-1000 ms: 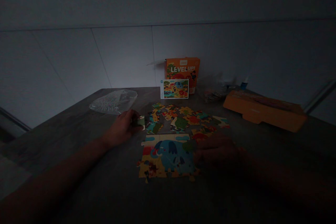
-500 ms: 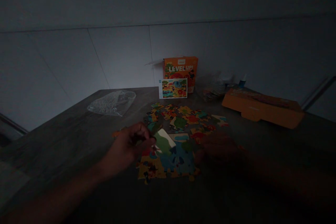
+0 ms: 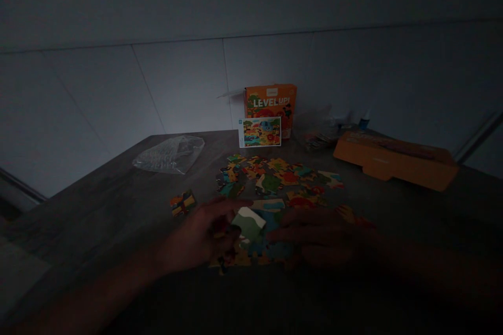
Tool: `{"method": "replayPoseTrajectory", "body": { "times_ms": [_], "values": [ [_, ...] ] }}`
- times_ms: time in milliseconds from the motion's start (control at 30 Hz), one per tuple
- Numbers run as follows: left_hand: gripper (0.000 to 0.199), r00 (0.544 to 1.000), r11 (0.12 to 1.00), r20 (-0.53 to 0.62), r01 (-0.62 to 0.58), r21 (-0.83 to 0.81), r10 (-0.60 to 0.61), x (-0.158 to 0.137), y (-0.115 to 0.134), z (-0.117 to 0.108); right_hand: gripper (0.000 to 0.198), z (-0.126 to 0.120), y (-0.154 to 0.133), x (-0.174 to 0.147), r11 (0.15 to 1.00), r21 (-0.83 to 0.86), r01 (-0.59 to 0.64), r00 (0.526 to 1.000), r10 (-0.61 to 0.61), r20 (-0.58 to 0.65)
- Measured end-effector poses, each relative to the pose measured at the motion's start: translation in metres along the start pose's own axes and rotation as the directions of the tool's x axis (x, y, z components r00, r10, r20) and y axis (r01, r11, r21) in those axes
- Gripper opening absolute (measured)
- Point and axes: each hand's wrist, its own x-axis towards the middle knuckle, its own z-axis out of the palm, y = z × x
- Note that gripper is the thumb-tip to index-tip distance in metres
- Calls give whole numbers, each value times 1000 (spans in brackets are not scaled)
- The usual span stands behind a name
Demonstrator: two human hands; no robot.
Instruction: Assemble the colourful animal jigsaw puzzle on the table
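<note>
A green and white jigsaw puzzle piece [image 3: 249, 225] is pinched in my left hand [image 3: 204, 233], tilted just above the joined part of the puzzle. That joined part [image 3: 255, 257] has a blue animal on a yellow ground; both hands cover much of it. My right hand [image 3: 318, 235] lies over its right side, fingers stretched out and holding nothing that shows. Loose puzzle pieces [image 3: 269, 183] spread out just behind the hands. One small group of pieces [image 3: 183, 203] sits apart, left of my left hand. The light is dim, so finger detail is hard to see.
A picture card [image 3: 261, 132] leans against an orange box [image 3: 271, 99] at the back. A clear plastic bag [image 3: 171, 154] lies at the left. On the right are an orange box lid [image 3: 396, 159], a bag of pieces [image 3: 318, 136] and a small blue bottle [image 3: 363, 123].
My left hand has lowered the puzzle piece and moved slightly right, uncovering the small group at left. My right hand has shifted left over the joined puzzle, its fingers stretching out.
</note>
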Motion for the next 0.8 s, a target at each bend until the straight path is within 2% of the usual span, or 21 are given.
{"method": "replayPoseTrajectory", "body": {
  "times_ms": [133, 233, 300, 400, 500, 667, 800],
  "values": [
    [34, 998, 992, 12, 58, -114, -57, -2, -5, 1, 24, -1, -5, 1, 998, -59, -10, 1000, 11, 14],
    [32, 991, 946, 87, 119, -302, -97, -1, 2, 6, 26, 0, -5, 3, 998, -63, -32, 999, 32, 2],
    [27, 988, 919, 119, 139, -369, -101, -1, 9, 12, 25, 2, -4, 4, 997, -70, -21, 999, 19, -34],
    [19, 991, 924, 69, 133, -359, -116, 0, 18, 22, 24, 4, -1, 6, 997, -78, -3, 999, -1, -52],
    [24, 990, 924, 29, 137, -357, -135, -1, 22, 30, 24, 3, -2, 7, 997, -78, -4, 999, 1, -34],
    [33, 984, 874, 87, 178, -451, -155, -3, 21, 32, 26, 1, -7, 6, 998, -52, -41, 999, 41, -7],
    [34, 986, 867, 106, 164, -471, -130, -3, 18, 30, 24, 0, -11, 7, 993, -74, -89, 996, 89, -4]
  ]
}}
